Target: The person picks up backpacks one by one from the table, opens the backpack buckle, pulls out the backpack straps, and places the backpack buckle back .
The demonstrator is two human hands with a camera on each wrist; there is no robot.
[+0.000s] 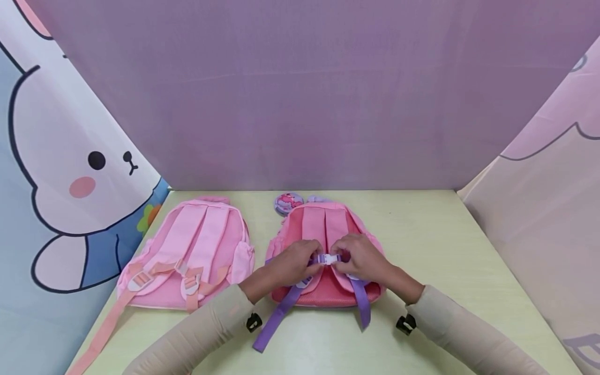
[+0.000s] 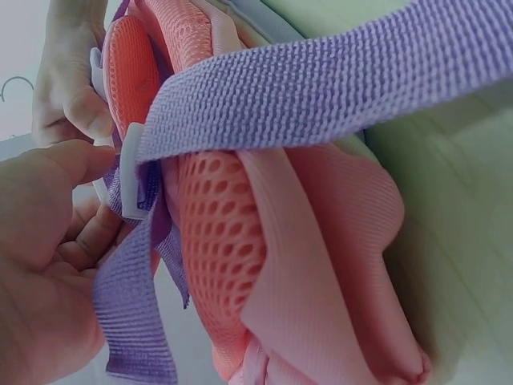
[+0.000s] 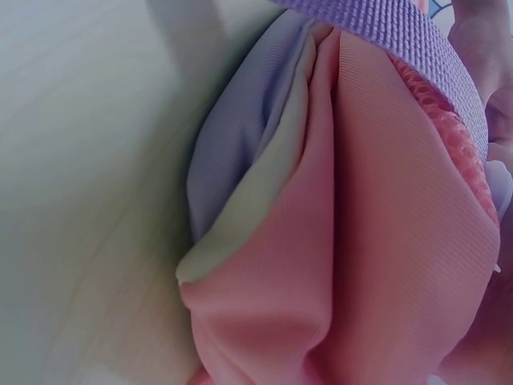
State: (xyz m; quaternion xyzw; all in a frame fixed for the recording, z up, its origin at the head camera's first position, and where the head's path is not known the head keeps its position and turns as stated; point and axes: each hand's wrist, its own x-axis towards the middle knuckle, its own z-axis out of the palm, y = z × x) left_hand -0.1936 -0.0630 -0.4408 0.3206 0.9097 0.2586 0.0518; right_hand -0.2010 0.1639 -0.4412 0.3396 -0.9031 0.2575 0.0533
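Note:
A deep-pink backpack [image 1: 323, 299] lies back side up, its two pink shoulder straps side by side. Over the middle of them is a small white buckle [image 1: 329, 259] on purple webbing, its parts joined in a line. My left hand [image 1: 291, 262] pinches the buckle's left end between thumb and fingers. From the other side, my right hand [image 1: 363, 257] pinches its right end. Loose purple strap tails [image 1: 278, 320] hang toward the front. In the left wrist view, a white strap adjuster [image 2: 132, 172] sits by the left thumb. The right wrist view mostly shows the backpack's pink side [image 3: 409, 216].
To the left lies a light-pink backpack [image 1: 201, 242] with peach straps, one trailing to the table's front left. A round purple-and-pink ornament [image 1: 288, 203] sits behind the deep-pink backpack. The pale table [image 1: 431, 234] meets a purple backdrop [image 1: 309, 104] and printed side walls.

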